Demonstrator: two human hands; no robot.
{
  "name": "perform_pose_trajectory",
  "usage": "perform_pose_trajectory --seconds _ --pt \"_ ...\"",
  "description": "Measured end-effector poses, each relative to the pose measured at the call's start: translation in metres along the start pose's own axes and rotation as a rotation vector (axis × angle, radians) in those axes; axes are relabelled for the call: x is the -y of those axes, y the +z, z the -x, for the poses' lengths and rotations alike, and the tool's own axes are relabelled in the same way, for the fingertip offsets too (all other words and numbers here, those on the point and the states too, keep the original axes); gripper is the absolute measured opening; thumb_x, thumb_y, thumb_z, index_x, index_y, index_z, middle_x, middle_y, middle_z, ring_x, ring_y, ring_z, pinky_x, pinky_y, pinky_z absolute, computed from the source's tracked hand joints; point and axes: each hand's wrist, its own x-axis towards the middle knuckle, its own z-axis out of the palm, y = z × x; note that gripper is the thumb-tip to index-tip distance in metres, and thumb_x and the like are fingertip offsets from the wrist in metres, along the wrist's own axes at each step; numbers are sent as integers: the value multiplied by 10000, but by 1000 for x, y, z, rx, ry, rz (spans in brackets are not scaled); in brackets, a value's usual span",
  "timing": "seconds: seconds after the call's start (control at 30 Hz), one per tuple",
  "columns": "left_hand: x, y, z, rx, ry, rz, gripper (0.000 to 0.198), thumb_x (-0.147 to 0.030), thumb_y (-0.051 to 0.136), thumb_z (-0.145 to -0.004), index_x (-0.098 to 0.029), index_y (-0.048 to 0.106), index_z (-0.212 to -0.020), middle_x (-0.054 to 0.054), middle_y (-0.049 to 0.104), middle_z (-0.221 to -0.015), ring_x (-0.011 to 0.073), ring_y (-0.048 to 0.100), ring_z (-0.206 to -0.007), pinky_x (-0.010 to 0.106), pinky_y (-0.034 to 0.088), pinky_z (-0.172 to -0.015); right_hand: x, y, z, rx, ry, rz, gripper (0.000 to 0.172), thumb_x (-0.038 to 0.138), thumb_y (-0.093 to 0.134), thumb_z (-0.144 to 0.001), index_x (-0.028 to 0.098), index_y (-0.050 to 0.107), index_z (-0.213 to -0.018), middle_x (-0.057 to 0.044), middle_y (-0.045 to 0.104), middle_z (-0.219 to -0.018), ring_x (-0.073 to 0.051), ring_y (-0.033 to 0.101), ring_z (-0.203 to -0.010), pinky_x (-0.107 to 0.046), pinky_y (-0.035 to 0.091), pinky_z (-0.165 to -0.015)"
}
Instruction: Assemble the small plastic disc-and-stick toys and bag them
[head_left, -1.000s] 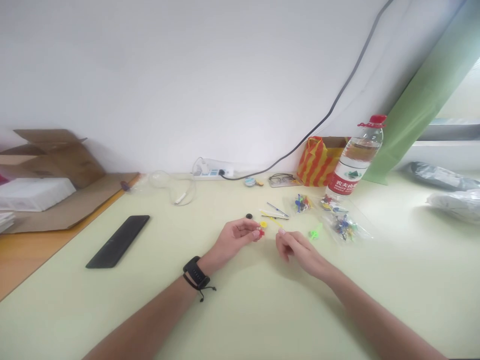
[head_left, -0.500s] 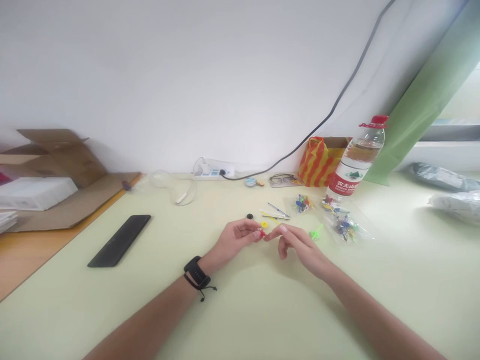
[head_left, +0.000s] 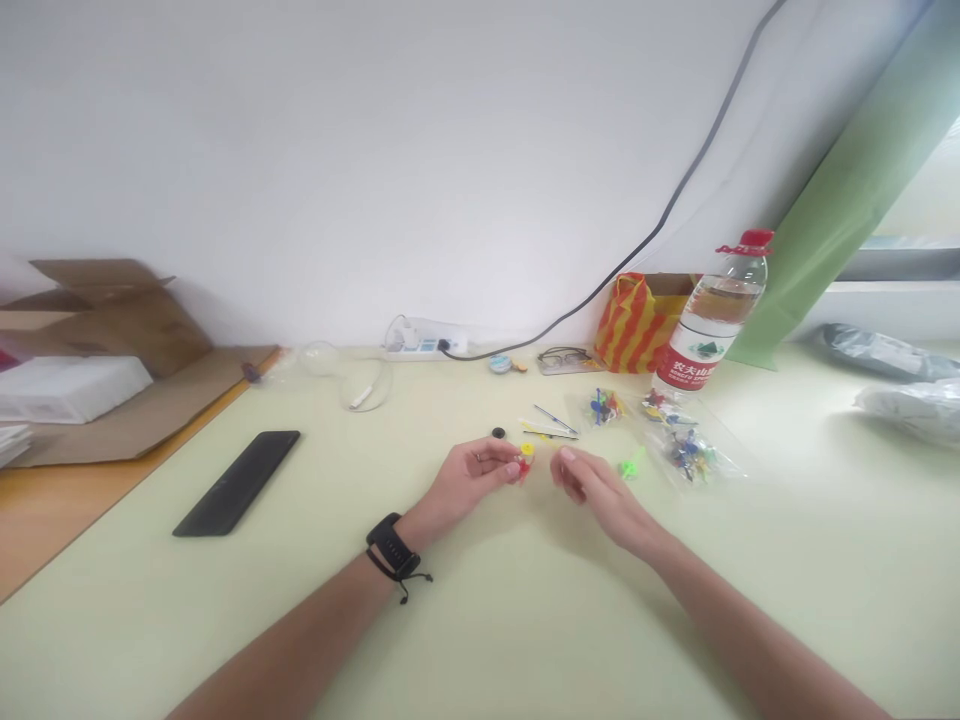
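Observation:
My left hand, with a black band on its wrist, pinches a small red plastic piece at its fingertips, low over the pale green table. A small yellow piece sits right against the red one. My right hand hovers a little to the right with loosely curled fingers, apart from the piece and holding nothing that I can see. A small black round piece and thin rods lie just beyond the hands. A green piece lies to the right.
Clear bags of small coloured parts lie at right, near a water bottle and a striped bag. A black phone lies at left, cardboard behind it. A power strip and glasses sit by the wall.
My right hand reached in to touch the red piece half a second ago and has now drawn back slightly to the right. The left hand has stayed in place.

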Motion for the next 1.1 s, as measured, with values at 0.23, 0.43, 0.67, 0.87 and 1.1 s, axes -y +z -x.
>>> perform_pose_trajectory --seconds 0.23,0.43,0.67,0.87,1.1 --pt "1 0 -1 -10 1 3 307 -365 806 -839 -159 738 -1056 122 766 -1078 215 717 -959 362 554 -924 1 -2 -2 123 26 -48 678 672 279 -1023 191 585 -656 -29 592 -674 -146 478 -568 -323 404 -629" --pt "0 -1 0 0 -3 1 303 -359 800 -845 -153 735 -1058 127 766 -1083 221 722 -967 358 555 -921 0 -4 -2 104 33 -90 658 710 343 -992 178 706 -858 -101 740 -941 -159 573 -611 -363 501 -734" --pt "-2 0 0 -6 -9 0 293 -364 804 -841 -167 745 -1050 115 767 -1085 214 722 -964 337 554 -900 4 -4 -1 112 48 -96 598 672 387 -1000 182 699 -861 -99 751 -963 -159 595 -612 -367 504 -736" --pt "-1 0 -1 -9 -4 -5 308 -373 804 -839 -161 745 -1054 114 763 -1065 218 717 -961 352 554 -905 6 -3 0 107 60 -85 579 655 392 -1007 183 692 -859 -87 737 -943 -154 601 -601 -370 499 -733" --pt "1 -1 -1 -4 -3 6 299 -362 800 -846 -165 745 -1064 109 761 -1076 206 713 -969 340 546 -922 7 -3 -1 114 40 -42 546 611 387 -1027 185 686 -861 -84 730 -944 -153 601 -615 -356 504 -723"
